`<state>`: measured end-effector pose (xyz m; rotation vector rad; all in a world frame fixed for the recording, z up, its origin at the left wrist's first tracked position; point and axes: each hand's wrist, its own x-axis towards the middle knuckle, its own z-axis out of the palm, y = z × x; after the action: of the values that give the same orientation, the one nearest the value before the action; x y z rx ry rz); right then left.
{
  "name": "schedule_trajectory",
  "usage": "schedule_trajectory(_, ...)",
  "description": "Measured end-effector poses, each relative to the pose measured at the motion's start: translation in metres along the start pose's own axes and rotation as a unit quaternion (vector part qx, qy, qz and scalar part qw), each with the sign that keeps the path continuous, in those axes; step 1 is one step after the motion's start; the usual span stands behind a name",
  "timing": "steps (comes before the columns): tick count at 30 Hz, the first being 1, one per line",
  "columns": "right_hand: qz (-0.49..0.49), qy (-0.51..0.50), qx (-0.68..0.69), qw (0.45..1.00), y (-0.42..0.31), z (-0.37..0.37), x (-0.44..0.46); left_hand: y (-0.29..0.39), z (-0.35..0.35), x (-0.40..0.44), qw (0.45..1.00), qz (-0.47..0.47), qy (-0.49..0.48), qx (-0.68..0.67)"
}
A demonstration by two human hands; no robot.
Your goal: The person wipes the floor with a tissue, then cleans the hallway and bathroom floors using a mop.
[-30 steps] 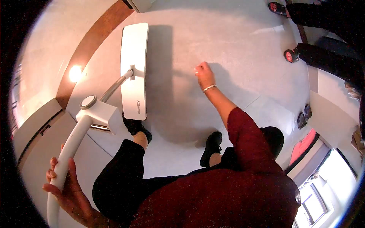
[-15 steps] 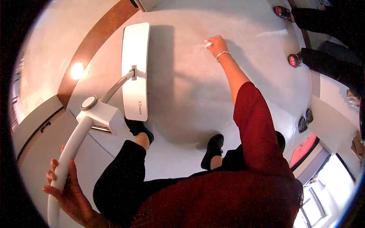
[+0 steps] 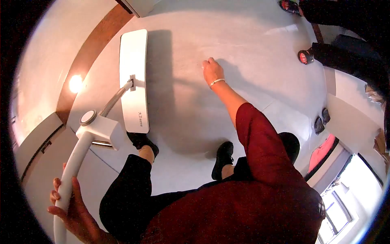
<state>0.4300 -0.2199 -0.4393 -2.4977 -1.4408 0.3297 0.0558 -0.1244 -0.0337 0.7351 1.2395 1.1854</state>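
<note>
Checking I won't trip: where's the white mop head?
In the head view, the white mop head is left of centre, just ahead of the left shoe.

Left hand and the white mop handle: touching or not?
Touching. The head view shows it: the left hand is wrapped around the white mop handle, fingers against one side, palm behind.

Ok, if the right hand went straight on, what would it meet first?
The right hand looks free to pass the flat white panel over bare floor, though its height is unclear.
</note>
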Motion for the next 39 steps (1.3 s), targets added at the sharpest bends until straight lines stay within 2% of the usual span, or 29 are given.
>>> schedule_trajectory(2, 0.026, 0.013, 0.018, 0.999, 0.002, 0.006, -0.014, 0.002, 0.000, 0.001, 0.998, -0.005, -0.042, 0.043)
schedule_trajectory(5, 0.103, 0.007, 0.140, 0.985, 0.026, 0.014, -0.024, 0.002, 0.006, 0.008, 0.989, 0.015, -0.070, 0.128)
schedule_trajectory(7, 0.236, 0.122, 0.171, 0.949, 0.076, 0.028, -0.044, 0.005, 0.008, 0.008, 0.994, -0.017, -0.077, 0.078)
schedule_trajectory(9, 0.380, 0.113, 0.230, 0.889, 0.121, 0.017, -0.069, 0.003, 0.007, 0.009, 0.995, -0.032, -0.074, 0.053)
schedule_trajectory(12, 0.338, 0.145, 0.063, 0.928, 0.138, 0.026, -0.089, 0.001, 0.009, 0.010, 0.997, -0.024, -0.058, 0.055)
schedule_trajectory(15, 0.264, 0.150, 0.004, 0.953, 0.086, 0.022, -0.079, 0.000, 0.020, 0.009, 0.995, -0.018, -0.062, 0.075)
schedule_trajectory(19, 0.258, 0.133, 0.116, 0.950, 0.022, 0.010, -0.065, -0.006, 0.027, 0.013, 0.987, 0.009, -0.073, 0.140)
schedule_trajectory(22, 0.214, 0.117, 0.113, 0.963, -0.009, 0.006, -0.054, -0.004, 0.025, 0.018, 0.981, 0.006, -0.081, 0.177)
schedule_trajectory(24, 0.195, 0.080, 0.039, 0.977, -0.004, 0.019, -0.051, -0.005, 0.026, 0.024, 0.971, 0.016, -0.103, 0.214)
schedule_trajectory(26, 0.138, 0.129, 0.096, 0.977, -0.002, 0.017, -0.050, -0.005, 0.030, 0.026, 0.966, 0.033, -0.110, 0.231)
schedule_trajectory(29, 0.176, 0.077, 0.066, 0.979, -0.006, 0.019, -0.041, -0.002, 0.043, 0.028, 0.957, 0.048, -0.127, 0.256)
schedule_trajectory(31, 0.214, 0.048, 0.089, 0.972, -0.007, 0.015, -0.045, 0.000, 0.040, 0.027, 0.949, 0.061, -0.150, 0.269)
schedule_trajectory(33, 0.330, 0.013, 0.199, 0.922, -0.007, 0.011, -0.038, 0.005, 0.026, 0.027, 0.942, 0.064, -0.184, 0.274)
schedule_trajectory(35, 0.374, -0.005, 0.299, 0.878, -0.018, -0.013, -0.041, 0.010, 0.017, 0.027, 0.933, 0.068, -0.225, 0.273)
schedule_trajectory(39, 0.428, 0.007, 0.440, 0.790, -0.074, -0.069, -0.069, 0.015, 0.020, 0.019, 0.937, 0.058, -0.213, 0.270)
